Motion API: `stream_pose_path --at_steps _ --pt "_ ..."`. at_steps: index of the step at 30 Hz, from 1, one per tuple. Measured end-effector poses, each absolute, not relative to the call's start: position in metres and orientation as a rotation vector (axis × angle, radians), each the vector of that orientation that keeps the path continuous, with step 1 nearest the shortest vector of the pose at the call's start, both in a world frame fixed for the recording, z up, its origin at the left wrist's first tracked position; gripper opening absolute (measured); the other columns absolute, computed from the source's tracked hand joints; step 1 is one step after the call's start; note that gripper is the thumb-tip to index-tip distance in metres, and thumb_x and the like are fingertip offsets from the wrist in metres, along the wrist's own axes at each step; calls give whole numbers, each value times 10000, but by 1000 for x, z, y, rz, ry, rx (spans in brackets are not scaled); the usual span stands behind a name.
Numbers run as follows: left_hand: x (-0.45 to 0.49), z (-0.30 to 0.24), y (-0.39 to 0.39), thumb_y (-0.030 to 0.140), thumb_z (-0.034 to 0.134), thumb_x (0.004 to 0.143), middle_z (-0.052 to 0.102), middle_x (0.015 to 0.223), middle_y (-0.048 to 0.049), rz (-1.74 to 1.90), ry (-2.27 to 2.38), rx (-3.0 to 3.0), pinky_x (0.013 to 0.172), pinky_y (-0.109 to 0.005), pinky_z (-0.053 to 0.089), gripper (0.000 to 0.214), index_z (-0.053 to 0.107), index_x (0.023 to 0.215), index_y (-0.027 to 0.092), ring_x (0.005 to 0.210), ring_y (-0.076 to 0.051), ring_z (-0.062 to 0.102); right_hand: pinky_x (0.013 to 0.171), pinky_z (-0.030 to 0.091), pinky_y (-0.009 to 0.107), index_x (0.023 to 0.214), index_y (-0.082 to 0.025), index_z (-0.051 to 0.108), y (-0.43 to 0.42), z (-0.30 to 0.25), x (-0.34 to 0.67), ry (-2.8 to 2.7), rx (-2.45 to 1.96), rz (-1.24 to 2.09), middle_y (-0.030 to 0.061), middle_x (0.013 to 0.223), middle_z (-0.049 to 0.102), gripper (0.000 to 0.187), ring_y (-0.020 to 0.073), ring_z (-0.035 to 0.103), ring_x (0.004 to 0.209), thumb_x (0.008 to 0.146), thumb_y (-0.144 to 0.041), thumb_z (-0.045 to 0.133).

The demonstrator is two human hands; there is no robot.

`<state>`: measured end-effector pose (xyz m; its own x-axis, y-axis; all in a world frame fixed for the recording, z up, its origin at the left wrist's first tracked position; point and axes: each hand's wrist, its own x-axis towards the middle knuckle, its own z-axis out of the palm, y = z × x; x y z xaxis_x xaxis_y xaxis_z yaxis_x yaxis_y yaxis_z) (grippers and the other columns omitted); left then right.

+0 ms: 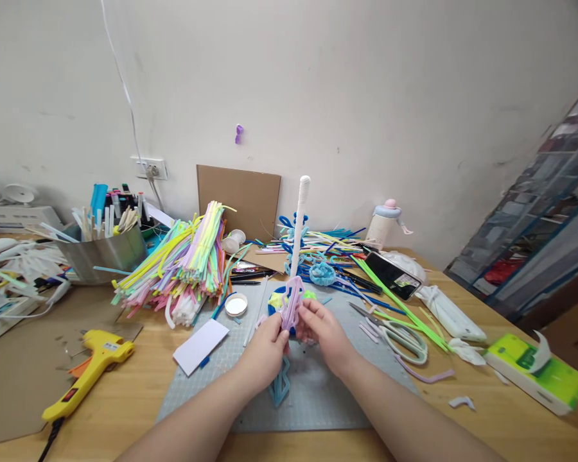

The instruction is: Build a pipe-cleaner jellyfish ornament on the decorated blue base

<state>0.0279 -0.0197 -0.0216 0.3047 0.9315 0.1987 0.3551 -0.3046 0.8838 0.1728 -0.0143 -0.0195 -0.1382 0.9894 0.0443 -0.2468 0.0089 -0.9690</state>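
Observation:
My left hand point(262, 350) is closed, thumb and fingers pinching a lilac pipe-cleaner piece point(295, 296) bent into loops. From the other side my right hand point(325, 330) has its fingers curled in on the lower right of the same piece. Directly behind it a white wrapped stick point(298, 224) stands upright, with blue curled pipe cleaners around it. A blue round base point(272, 307) with yellow and green bits is partly hidden by my hands. Below the left hand, a light-blue zigzag pipe cleaner point(280, 388) shows over the grey cutting mat point(318, 404).
Left of the mat lie a yellow glue gun point(91, 369) and a big pipe-cleaner bundle point(192, 263). Scissors point(399, 337), a phone point(392, 276), green pipe cleaners point(409, 311) and a tissue pack point(534, 372) lie right. A white card point(201, 346) and round lid point(236, 305) sit nearby.

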Motion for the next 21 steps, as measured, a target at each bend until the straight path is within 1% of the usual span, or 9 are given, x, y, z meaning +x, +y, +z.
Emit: stream_pose_path --at_steps 2,4,7,9,11,13,16,19,21 --pt "26 -18 -22 126 418 754 532 631 0 809 1203 1889 615 -276 379 105 491 723 194 642 -162 514 450 329 200 894 -197 572 -11 -14 180 -1077 -904 1371 -35 617 556 296 86 478 506 766 -462 603" --pt "26 -13 -24 135 458 737 515 663 0 705 1190 1902 606 -265 355 69 476 701 191 667 -161 491 452 320 203 869 -180 601 -6 -9 190 -1110 -908 1354 -28 620 561 285 81 463 499 746 -436 636" --pt "28 -7 -26 225 500 742 412 582 42 632 1050 1695 504 -235 295 90 440 684 192 530 -114 394 446 306 214 734 -146 621 2 -5 204 -1172 -964 1338 -23 564 546 270 73 428 462 708 -407 683" --pt "30 -4 -25 335 494 763 342 531 71 623 961 1478 441 -223 234 163 442 707 192 441 -84 299 449 313 216 729 -147 618 6 -7 209 -1129 -977 1332 -21 566 551 266 75 433 460 712 -405 679" --pt "30 -4 -23 413 520 738 355 520 73 642 939 1369 415 -221 190 242 472 709 177 407 -66 260 458 327 215 757 -154 614 9 -10 211 -1087 -979 1355 -17 592 568 254 80 457 476 720 -399 672" --pt "30 -5 -19 440 567 693 411 522 57 659 969 1365 409 -221 178 287 505 673 160 388 -56 278 461 332 210 778 -163 611 10 -11 212 -1078 -988 1365 -14 618 583 248 86 481 495 720 -397 671" --pt "28 -11 -15 448 618 638 475 522 30 672 1014 1383 412 -224 228 313 532 603 149 389 -67 358 447 317 203 752 -160 606 12 -7 216 -1150 -1025 1320 -16 608 581 249 86 488 496 716 -398 671" --pt "26 -14 -12 460 639 607 491 493 23 690 1019 1338 416 -225 262 329 556 573 144 398 -79 397 433 307 206 688 -153 586 14 0 228 -1311 -1071 1326 -12 580 574 262 93 491 492 727 -404 652" --pt "25 -13 -10 470 646 601 497 476 23 701 1023 1299 397 -217 235 335 567 573 145 394 -78 397 433 312 207 671 -154 573 15 3 236 -1393 -1092 1349 -6 586 583 265 97 500 501 729 -402 649"
